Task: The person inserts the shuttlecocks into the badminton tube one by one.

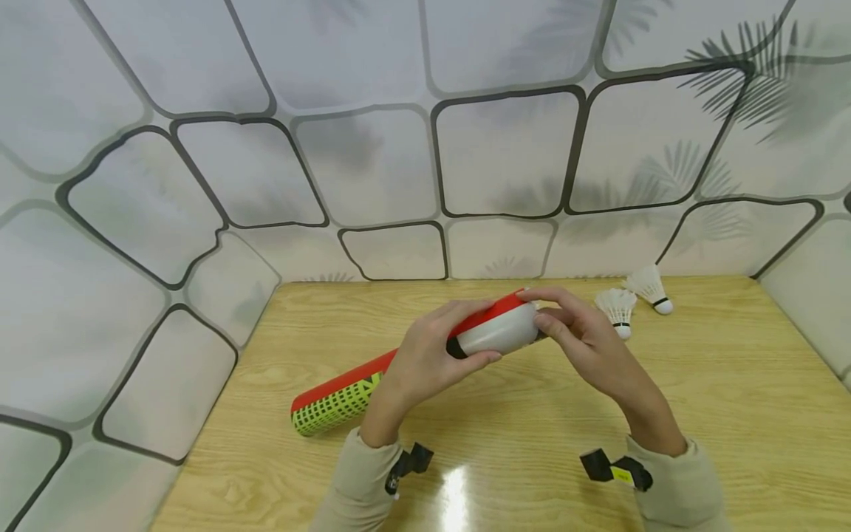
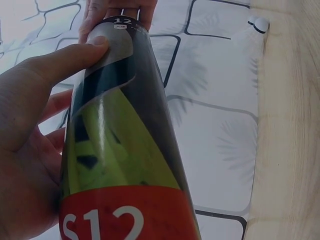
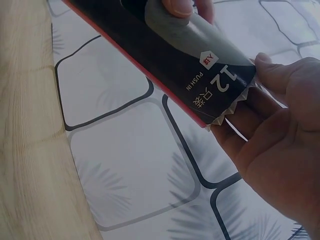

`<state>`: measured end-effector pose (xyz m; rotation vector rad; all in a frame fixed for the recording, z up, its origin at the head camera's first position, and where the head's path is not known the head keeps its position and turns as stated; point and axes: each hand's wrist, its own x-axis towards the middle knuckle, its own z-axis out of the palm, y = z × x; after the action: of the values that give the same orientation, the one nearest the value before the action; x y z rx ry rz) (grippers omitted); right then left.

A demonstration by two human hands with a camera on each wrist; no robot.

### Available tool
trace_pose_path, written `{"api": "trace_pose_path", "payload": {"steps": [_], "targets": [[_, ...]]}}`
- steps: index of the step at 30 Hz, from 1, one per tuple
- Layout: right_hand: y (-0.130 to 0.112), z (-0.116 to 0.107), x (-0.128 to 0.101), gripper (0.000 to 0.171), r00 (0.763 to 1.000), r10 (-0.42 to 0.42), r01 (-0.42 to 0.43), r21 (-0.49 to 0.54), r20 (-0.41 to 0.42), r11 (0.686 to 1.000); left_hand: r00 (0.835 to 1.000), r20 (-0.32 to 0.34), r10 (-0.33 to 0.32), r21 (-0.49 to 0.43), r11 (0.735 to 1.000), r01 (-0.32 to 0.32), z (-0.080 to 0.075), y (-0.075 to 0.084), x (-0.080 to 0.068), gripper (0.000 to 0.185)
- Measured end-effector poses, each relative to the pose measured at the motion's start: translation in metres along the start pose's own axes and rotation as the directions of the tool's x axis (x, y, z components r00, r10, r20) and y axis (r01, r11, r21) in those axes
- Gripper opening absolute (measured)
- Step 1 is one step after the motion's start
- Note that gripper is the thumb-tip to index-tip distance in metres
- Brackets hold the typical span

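Note:
A long shuttlecock tube [image 1: 339, 399], red, white and yellow-green, is held slanted just above the wooden table [image 1: 731, 414]. My left hand [image 1: 452, 340] grips it round the middle, thumb below and fingers over the top. My right hand [image 1: 537, 309] holds the tube's right end, fingers curled round the rim. In the left wrist view the tube [image 2: 125, 150] fills the frame with my left thumb [image 2: 55, 67] on it. The right wrist view shows the tube's end [image 3: 200, 65] with a jagged edge and my right hand's fingers [image 3: 270, 125] against it.
Two white shuttlecocks [image 1: 617, 309] [image 1: 650, 287] lie on the table at the back right, close to my right hand. One shuttlecock [image 2: 259, 24] shows in the left wrist view. Patterned walls [image 1: 399, 148] close in the table at the back and both sides.

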<state>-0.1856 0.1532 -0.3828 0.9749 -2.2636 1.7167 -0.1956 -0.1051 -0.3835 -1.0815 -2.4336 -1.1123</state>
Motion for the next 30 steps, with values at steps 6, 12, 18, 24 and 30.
{"api": "trace_pose_path", "payload": {"steps": [6, 12, 18, 24, 30], "targets": [[0.000, 0.000, 0.000, 0.038, 1.000, -0.001, 0.001, 0.002, 0.009, 1.000, 1.000, 0.006, -0.004, -0.008, 1.000, 0.004, 0.000, 0.001, 0.000, 0.060], [0.000, 0.000, 0.000, 0.038, 1.000, -0.011, 0.012, -0.011, 0.024, 1.000, 1.000, 0.008, -0.006, -0.010, 1.000, 0.006, 0.000, 0.001, 0.000, 0.060], [-0.002, 0.001, 0.000, 0.039, 1.000, 0.010, -0.010, -0.047, 0.008, 0.999, 1.000, -0.002, 0.001, -0.008, 1.000, -0.001, -0.001, 0.000, 0.000, 0.060], [-0.005, -0.006, -0.002, 0.039, 0.996, -0.007, -0.001, -0.088, -0.089, 0.996, 1.000, -0.005, -0.007, -0.010, 1.000, 0.007, -0.003, -0.001, 0.000, 0.061], [-0.009, -0.025, -0.007, 0.037, 0.984, -0.028, 0.015, -0.079, -0.174, 0.997, 1.000, -0.014, -0.008, -0.013, 1.000, 0.007, -0.006, -0.003, 0.000, 0.062]]}}
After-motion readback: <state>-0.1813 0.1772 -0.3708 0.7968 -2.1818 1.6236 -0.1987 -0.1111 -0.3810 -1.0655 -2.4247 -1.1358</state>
